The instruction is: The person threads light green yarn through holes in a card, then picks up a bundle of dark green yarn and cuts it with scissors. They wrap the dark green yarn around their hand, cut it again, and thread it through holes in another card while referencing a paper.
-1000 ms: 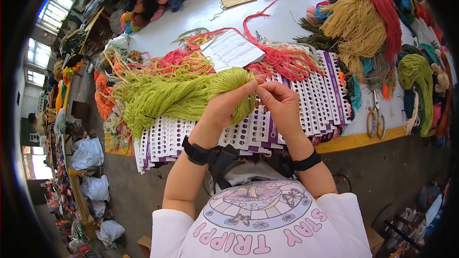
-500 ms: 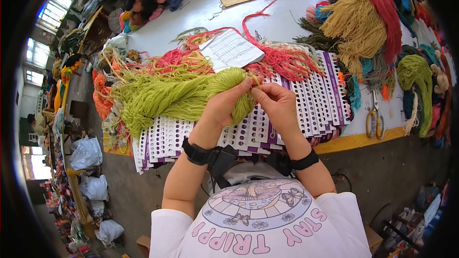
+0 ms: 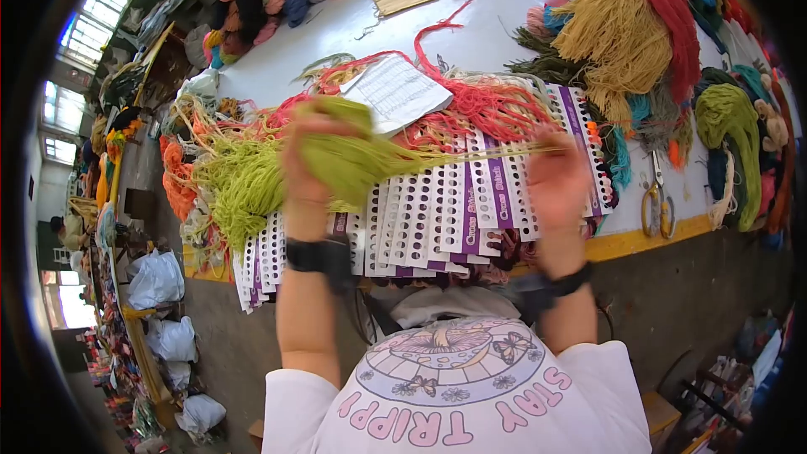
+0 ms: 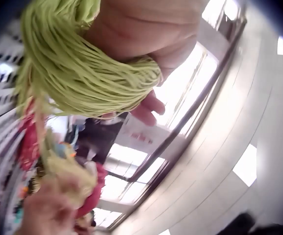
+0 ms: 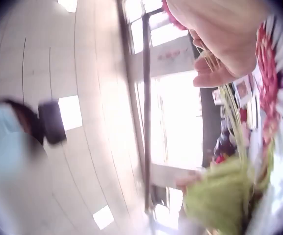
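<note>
We are gripping a lime-green skein of thread (image 3: 357,161) in our left hand (image 3: 301,172), fingers curled round its looped bundle, over punched "Cross Stitch" cards (image 3: 472,202) spread on the white surface (image 3: 336,29). Our right hand (image 3: 559,183), blurred and well apart, is pinching thin strands (image 3: 475,155) that are running almost level rightward from the skein, whose bulk is lying nearer the left hand.

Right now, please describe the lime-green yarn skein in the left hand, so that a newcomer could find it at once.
Find the white table with the yellow edge, then its white perforated cards. Over their left part, the left hand holds the lime-green yarn skein. Its thin strands stretch to the right hand, unlike those of the green yarn hank at far right.
</note>
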